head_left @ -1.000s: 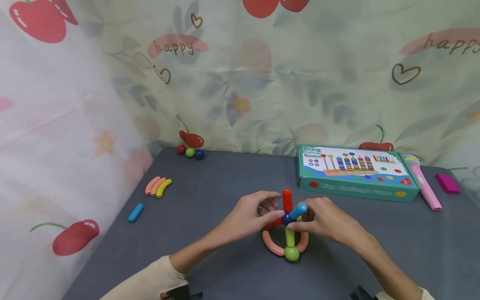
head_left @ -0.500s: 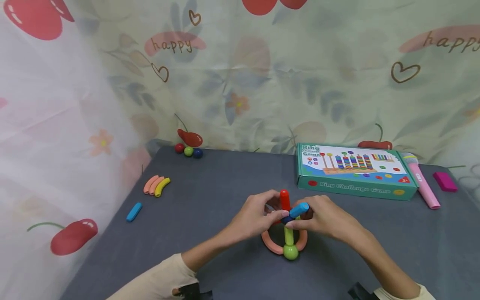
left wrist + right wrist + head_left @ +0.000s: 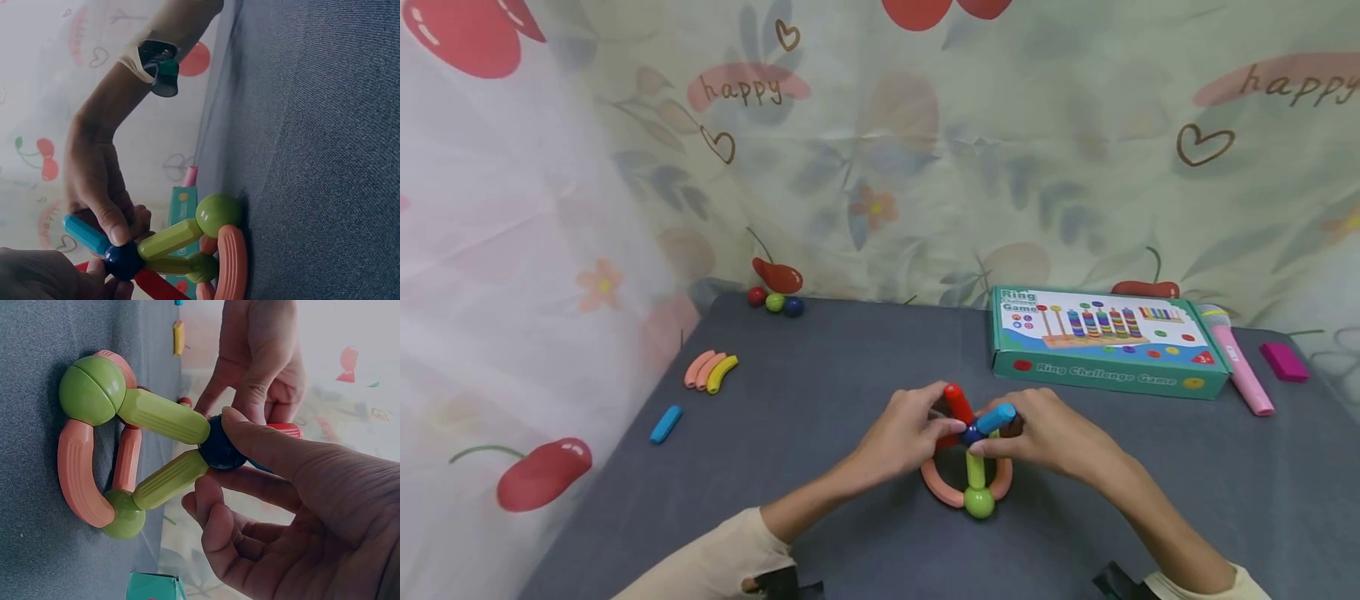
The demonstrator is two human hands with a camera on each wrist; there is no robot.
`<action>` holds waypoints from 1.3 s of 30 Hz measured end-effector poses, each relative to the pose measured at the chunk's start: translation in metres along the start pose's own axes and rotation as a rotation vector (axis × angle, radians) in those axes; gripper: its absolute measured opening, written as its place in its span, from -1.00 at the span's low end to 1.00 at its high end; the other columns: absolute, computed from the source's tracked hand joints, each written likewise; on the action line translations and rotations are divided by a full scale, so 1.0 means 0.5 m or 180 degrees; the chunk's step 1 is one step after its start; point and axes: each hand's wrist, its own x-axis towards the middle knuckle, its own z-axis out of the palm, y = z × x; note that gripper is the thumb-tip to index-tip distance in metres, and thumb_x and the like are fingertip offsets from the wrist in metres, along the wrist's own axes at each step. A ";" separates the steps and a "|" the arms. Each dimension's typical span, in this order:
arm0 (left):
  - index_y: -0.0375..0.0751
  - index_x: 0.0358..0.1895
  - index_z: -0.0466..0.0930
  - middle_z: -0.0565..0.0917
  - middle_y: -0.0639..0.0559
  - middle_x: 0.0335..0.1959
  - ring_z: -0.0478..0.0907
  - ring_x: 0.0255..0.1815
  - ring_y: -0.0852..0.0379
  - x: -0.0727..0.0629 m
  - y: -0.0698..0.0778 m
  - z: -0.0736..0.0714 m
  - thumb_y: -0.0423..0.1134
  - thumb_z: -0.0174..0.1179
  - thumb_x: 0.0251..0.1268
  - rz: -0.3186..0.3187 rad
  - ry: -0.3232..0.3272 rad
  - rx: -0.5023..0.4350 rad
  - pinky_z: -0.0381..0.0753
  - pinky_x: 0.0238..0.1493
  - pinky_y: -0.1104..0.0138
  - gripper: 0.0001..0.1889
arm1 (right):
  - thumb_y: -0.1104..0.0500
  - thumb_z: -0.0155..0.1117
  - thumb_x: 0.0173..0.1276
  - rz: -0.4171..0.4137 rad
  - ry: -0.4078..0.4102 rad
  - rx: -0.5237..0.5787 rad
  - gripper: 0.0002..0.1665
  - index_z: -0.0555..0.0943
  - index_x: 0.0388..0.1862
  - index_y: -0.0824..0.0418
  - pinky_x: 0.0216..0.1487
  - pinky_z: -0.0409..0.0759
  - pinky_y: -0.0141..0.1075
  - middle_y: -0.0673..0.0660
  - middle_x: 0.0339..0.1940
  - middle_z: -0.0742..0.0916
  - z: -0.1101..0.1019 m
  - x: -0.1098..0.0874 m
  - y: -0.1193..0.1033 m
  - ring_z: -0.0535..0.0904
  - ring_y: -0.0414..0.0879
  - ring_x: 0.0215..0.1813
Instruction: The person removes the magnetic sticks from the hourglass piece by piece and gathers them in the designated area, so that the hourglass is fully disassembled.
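A magnetic stick-and-ball frame stands on the grey table. Its base joins curved salmon sticks (image 3: 940,487) with green balls (image 3: 92,391). Green sticks (image 3: 165,417) and a red stick (image 3: 160,285) slope up to a dark blue ball (image 3: 123,261) at the top. From that ball a light blue stick (image 3: 997,418) points up to the right, and another red stick (image 3: 958,403) leans left. My left hand (image 3: 898,429) pinches this upper red stick, its thumb at the ball. With thumb and fingers, my right hand (image 3: 1052,433) grips the dark blue ball from the other side.
A green game box (image 3: 1108,343) lies at the back right, beside a pink toy microphone (image 3: 1243,367) and a magenta block (image 3: 1285,362). On the left are salmon and yellow curved sticks (image 3: 722,374) and a blue stick (image 3: 666,424). Three balls (image 3: 775,302) sit at the back edge.
The upper red stick has gone from upright to leaning left, and the left fingers have closed in on it. The right hand stays at the dark blue ball.
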 end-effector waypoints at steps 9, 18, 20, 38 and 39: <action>-0.25 0.03 0.66 0.83 -0.12 -0.07 0.80 -0.06 0.02 0.003 0.000 -0.008 -0.39 0.26 0.47 -0.0076 -0.0041 0.0195 0.75 0.00 0.33 -0.84 | -0.08 0.53 0.32 -0.0002 -0.0009 0.0021 -0.72 0.77 -0.21 0.09 -0.45 0.47 -0.38 -0.08 -0.55 0.65 0.000 0.002 -0.002 0.52 -0.20 -0.46; -0.25 0.10 0.59 0.84 -0.06 -0.11 0.81 -0.09 0.02 -0.028 -0.009 -0.055 -0.35 0.27 0.48 -0.0386 0.0145 0.0195 0.77 -0.06 0.26 -0.78 | -0.08 0.57 0.28 0.0054 -0.0051 0.0015 -0.62 0.81 -0.08 0.15 -0.41 0.48 -0.37 -0.09 -0.36 0.80 0.000 0.010 -0.006 0.54 -0.17 -0.36; -0.22 0.05 0.60 0.83 -0.03 -0.17 0.79 -0.18 0.08 -0.042 -0.020 -0.073 -0.32 0.28 0.47 -0.0483 0.0242 0.0232 0.74 -0.17 0.33 -0.81 | -0.07 0.58 0.27 0.0055 -0.0062 0.0004 -0.60 0.81 -0.05 0.15 -0.40 0.48 -0.37 -0.08 -0.32 0.81 -0.002 0.009 -0.006 0.54 -0.18 -0.32; -0.37 -0.13 0.53 0.45 -0.01 -0.62 0.39 -0.67 0.12 -0.229 -0.168 -0.319 -0.19 0.27 0.41 -0.1924 0.0154 0.1928 0.34 -0.56 0.36 -0.73 | -0.09 0.59 0.25 0.0035 -0.0102 -0.0094 -0.55 0.82 0.00 0.15 -0.39 0.48 -0.39 -0.09 -0.28 0.81 -0.007 0.009 -0.003 0.52 -0.21 -0.28; -0.37 -0.20 0.52 0.44 -0.02 -0.64 0.39 -0.67 0.12 -0.243 -0.180 -0.332 -0.21 0.31 0.38 -0.1933 0.0221 0.2023 0.34 -0.55 0.35 -0.74 | -0.09 0.59 0.25 0.0034 -0.0100 -0.0098 -0.54 0.82 0.00 0.15 -0.39 0.48 -0.39 -0.08 -0.29 0.81 -0.007 0.010 -0.003 0.52 -0.21 -0.28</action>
